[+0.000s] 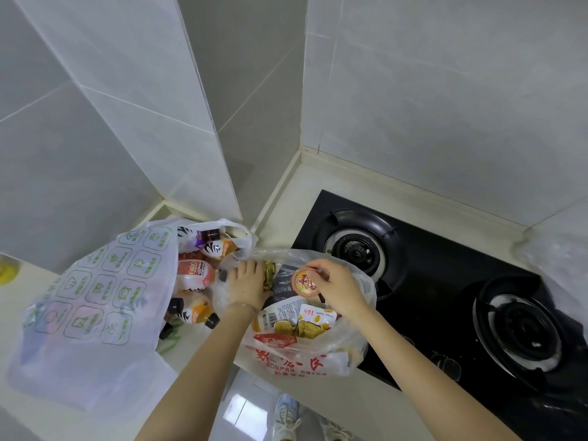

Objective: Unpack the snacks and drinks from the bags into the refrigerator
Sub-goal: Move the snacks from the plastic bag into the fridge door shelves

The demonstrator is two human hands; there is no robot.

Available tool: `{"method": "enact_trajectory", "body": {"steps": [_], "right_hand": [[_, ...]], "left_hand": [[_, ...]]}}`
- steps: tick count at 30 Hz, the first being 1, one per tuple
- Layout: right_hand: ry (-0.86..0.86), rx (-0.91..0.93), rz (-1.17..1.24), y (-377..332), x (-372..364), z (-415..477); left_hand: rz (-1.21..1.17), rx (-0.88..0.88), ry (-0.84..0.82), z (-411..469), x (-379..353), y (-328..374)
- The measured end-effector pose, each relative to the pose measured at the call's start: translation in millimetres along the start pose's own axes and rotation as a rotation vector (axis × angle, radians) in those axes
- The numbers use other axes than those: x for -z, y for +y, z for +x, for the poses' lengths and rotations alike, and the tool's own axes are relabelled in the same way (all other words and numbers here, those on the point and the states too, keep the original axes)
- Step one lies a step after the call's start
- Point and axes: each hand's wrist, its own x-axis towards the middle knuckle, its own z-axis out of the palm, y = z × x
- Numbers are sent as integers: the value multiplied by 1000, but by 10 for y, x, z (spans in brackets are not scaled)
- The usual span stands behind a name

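right grip (340, 288) pinches a round snack cup (306, 282) just above the clear bag (286, 358), likely to lift it out; left grip (248, 284), beside it, rests flat-fingered on a gold packet (269, 275), probably steadying.

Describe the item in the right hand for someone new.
Left of the black gas stove sits a clear bag with red print. Over its open mouth the right hand pinches a small cup with a round orange lid, the only disc-shaped thing there.
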Motion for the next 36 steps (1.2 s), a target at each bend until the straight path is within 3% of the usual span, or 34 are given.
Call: {"method": "enact_trajectory", "body": {"steps": [8, 13, 15, 18, 21, 26, 30, 36], "right_hand": [[9, 3, -22, -37, -22, 17], [43, -15, 20, -102, -55, 35], [79, -39, 78, -146, -58, 45], [145, -76, 182, -212, -7, 59], [140, -69, 236, -280, 82, 35], [153, -85, 380, -434, 218, -85], [96, -90, 504, -556, 361, -183], [-157, -58, 635, -713, 536, -440]], "left_hand": [[-125, -72, 20, -54, 43, -43], [-235, -227, 96, -185, 161, -106], [-399, -268, 72, -289, 295, -126], [-832, -297, -14, -479, 614, -154], [-1169, -212, -82, -598, 846, -210], [-1449, -85, -55, -650, 1045, -159], [-1506, -17, 29, -849, 1169, 73], [-1572, 140, 202, -1391, 1132, 348]]}}
